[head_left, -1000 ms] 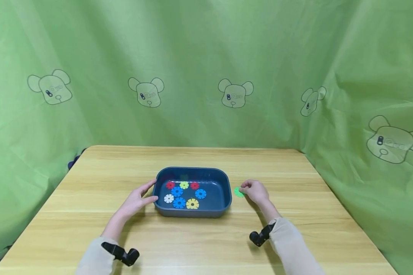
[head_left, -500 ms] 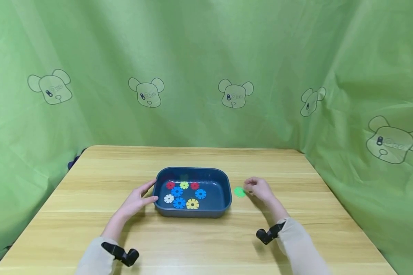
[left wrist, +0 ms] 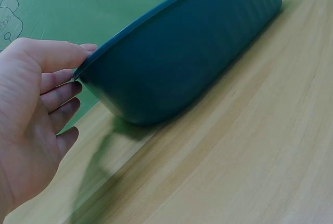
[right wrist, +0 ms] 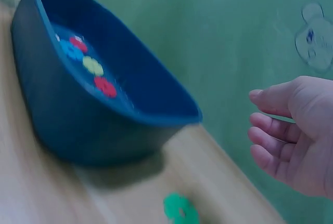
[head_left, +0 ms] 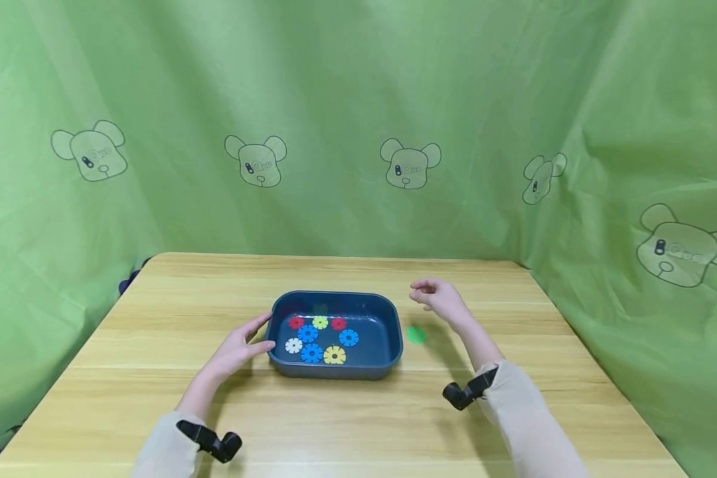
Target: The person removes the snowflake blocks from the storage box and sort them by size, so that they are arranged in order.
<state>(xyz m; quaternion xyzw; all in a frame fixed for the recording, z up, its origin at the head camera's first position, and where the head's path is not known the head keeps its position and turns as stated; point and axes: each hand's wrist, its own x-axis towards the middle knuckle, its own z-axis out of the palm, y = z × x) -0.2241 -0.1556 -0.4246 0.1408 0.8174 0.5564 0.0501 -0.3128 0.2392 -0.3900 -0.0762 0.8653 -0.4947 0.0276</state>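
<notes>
A dark blue plastic basin (head_left: 337, 372) stands on the table with several flower-shaped plastic discs lying on its floor: blue discs (head_left: 348, 337), red discs (head_left: 338, 323), a yellow disc (head_left: 334, 354), a yellow-green disc (head_left: 319, 322) and a white disc (head_left: 293, 345). My left hand (head_left: 233, 352) rests against the basin's left end; in the left wrist view its thumb (left wrist: 62, 55) touches the rim. A green disc (head_left: 416, 334) lies flat on the wood right of the basin. Above and beyond it, my right hand (head_left: 442, 302) is raised, fingers loosely bent and holding nothing.
The wooden table (head_left: 215, 285) reaches back to a green curtain (head_left: 334, 219) printed with bear faces, which also hangs at both sides. A black wrist camera (head_left: 463, 395) sticks out from the right sleeve, and a matching camera (head_left: 215, 445) from the left one.
My right hand has let go of the green disc, then risen and moved toward the back of the table. The green disc stays on the wood. My left hand and the basin have not moved.
</notes>
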